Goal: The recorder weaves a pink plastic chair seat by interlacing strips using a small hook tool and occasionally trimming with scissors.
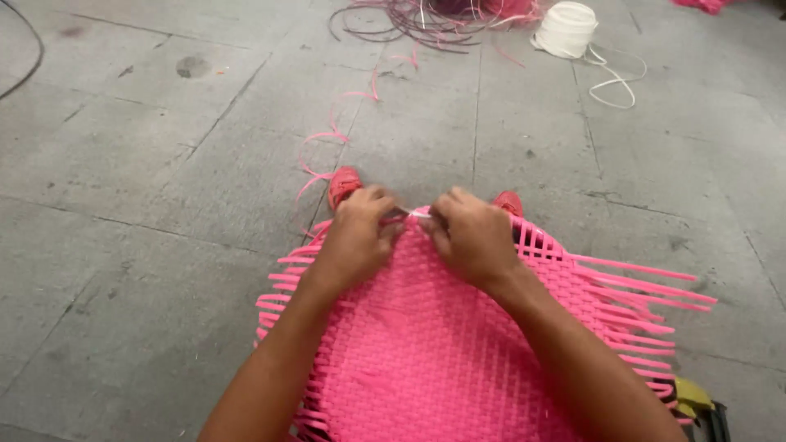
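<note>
A flat mat woven of bright pink plastic strips (442, 352) is spread over the person's lap, above a grey concrete floor (147, 164). Its far edge is gripped by both hands, set close together. The left hand (356, 237) is curled shut, its fingertips pinched on the weave at the rim. The right hand (471, 237) is likewise closed, and a thin pale strip end (417, 214) is nipped between the two hands. Loose pink strip ends (647, 307) are fanned out from the mat's right side. Two red shoes (344, 185) are seen just beyond the mat. Farther off, a white coil of cord (566, 29) and a tangle of dark strips (426, 20) are laid on the floor.
</note>
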